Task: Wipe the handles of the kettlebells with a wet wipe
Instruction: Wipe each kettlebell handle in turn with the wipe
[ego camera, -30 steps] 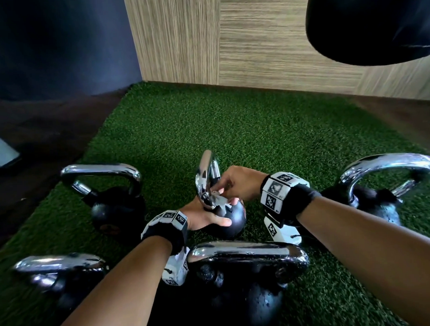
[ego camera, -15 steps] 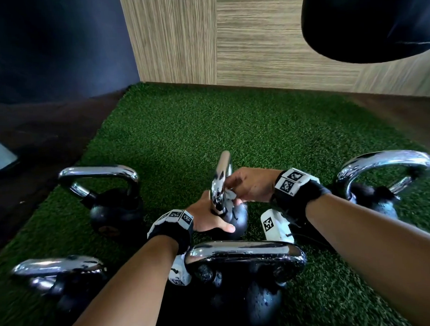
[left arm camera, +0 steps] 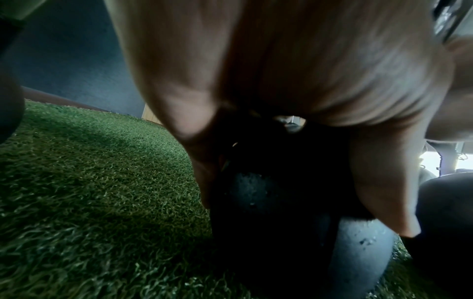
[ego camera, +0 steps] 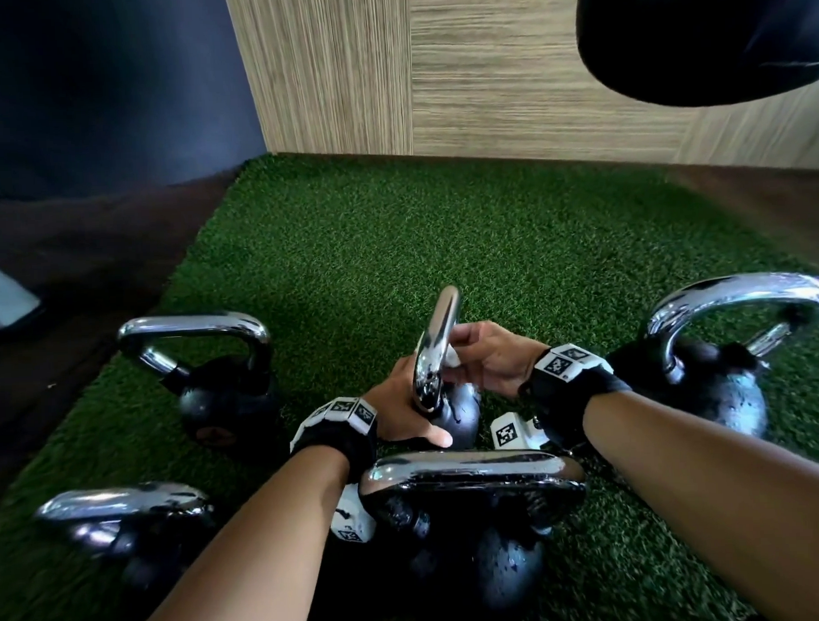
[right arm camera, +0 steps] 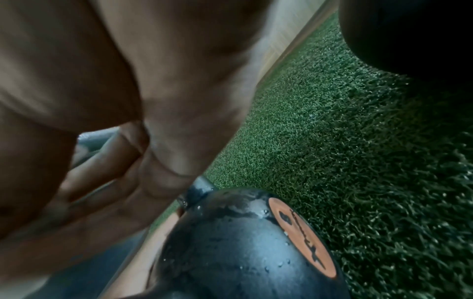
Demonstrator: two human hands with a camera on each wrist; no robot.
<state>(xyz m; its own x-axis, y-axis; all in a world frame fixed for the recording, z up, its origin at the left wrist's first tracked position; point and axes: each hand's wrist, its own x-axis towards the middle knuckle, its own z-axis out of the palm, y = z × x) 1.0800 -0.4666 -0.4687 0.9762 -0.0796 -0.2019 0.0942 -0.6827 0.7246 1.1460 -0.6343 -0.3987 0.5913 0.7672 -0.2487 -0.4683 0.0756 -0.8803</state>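
A small kettlebell with a black ball and a chrome handle stands at the middle of the green turf. My left hand grips it low down, thumb across the ball; the left wrist view shows the palm over the black ball. My right hand pinches a white wet wipe against the right side of the handle, about halfway up. In the right wrist view my curled fingers sit above the wet ball with its orange label. Most of the wipe is hidden.
Several larger kettlebells ring the small one: back left, front left, just in front and right. A black hanging bag fills the upper right. A wood-panel wall closes the far side of the turf.
The small kettlebell's handle has swung to the right and stands more upright. My right hand has moved with the wipe from the handle's lower front to its right side.
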